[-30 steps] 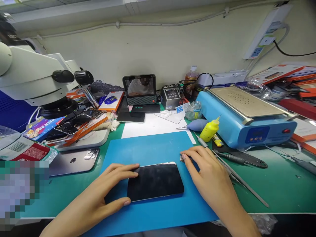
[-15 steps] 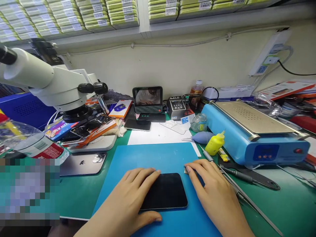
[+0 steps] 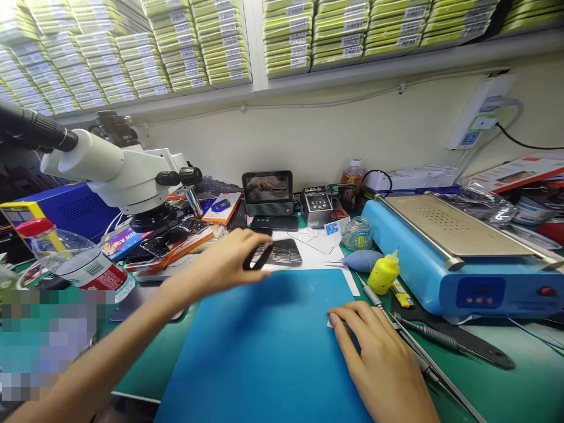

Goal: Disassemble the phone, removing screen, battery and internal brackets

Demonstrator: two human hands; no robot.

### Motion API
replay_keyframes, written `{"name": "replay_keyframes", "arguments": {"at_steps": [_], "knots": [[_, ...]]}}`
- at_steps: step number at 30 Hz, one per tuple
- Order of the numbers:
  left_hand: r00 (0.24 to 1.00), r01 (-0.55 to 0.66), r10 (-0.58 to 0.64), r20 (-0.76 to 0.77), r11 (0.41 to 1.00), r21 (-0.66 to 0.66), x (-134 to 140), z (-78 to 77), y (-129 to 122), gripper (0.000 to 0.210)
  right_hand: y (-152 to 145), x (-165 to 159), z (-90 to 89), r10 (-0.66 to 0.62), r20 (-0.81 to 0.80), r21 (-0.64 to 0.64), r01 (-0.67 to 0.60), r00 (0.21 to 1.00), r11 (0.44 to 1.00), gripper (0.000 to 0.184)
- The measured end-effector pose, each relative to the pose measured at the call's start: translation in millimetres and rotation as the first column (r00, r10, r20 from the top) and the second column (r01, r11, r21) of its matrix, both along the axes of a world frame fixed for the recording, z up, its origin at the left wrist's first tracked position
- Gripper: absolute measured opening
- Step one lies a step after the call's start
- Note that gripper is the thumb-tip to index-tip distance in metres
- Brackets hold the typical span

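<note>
My left hand point(image 3: 231, 258) is stretched toward the back of the mat, thumb and fingers closed round the left end of a black smartphone point(image 3: 285, 252). The phone is held above the far edge of the blue mat point(image 3: 264, 346) and the white paper behind it, and its glossy face carries streaky reflections. On the mat's right side rests my right hand point(image 3: 374, 352), fingers bent and pressed together at the tips. A small pale piece point(image 3: 329, 321) peeks out under those fingertips; what it is I cannot make out.
At the left stand a microscope point(image 3: 118, 170) and a plastic bottle point(image 3: 97, 270). To the right are a blue heating plate machine point(image 3: 423, 264), a yellow squeeze bottle point(image 3: 383, 273), a blue air blower point(image 3: 361, 261) and tweezers point(image 3: 434, 364). A small screen point(image 3: 268, 191) stands at the back.
The smartphone has been lifted off the mat and carried forward in my left hand toward the white paper. My right hand stays at the mat's right side. The camera view has tilted up slightly.
</note>
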State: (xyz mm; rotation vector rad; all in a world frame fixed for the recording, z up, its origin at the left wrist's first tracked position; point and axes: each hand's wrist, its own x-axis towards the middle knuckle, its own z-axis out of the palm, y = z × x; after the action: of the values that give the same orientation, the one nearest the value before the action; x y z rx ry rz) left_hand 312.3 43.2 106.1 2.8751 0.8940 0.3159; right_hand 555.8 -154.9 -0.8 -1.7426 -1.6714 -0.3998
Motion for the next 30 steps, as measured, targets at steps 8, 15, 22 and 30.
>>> {"name": "replay_keyframes", "arguments": {"at_steps": [8, 15, 22, 30], "knots": [[0.995, 0.012, -0.011, -0.1, 1.0, 0.005, 69, 2.2, 128, 0.042, -3, 3, -9.5, 0.004, -0.026, -0.052, -0.005, 1.0, 0.999, 0.027], [0.985, 0.044, -0.051, -0.166, 0.998, -0.047, 95, -16.3, 170, 0.041, -4, 7, -17.9, 0.007, -0.079, -0.133, -0.018, 0.997, 0.991, 0.024], [0.974, 0.065, -0.071, -0.214, 0.997, -0.036, 98, -24.7, 174, 0.04, -3, 13, -22.1, 0.039, -0.088, -0.155, -0.053, 0.995, 0.986, 0.024], [0.974, 0.073, -0.05, -0.22, 0.993, 0.096, 72, -26.6, 164, 0.044, -2, 6, -15.5, 0.014, -0.083, -0.113, -0.023, 0.996, 0.993, 0.024]]}}
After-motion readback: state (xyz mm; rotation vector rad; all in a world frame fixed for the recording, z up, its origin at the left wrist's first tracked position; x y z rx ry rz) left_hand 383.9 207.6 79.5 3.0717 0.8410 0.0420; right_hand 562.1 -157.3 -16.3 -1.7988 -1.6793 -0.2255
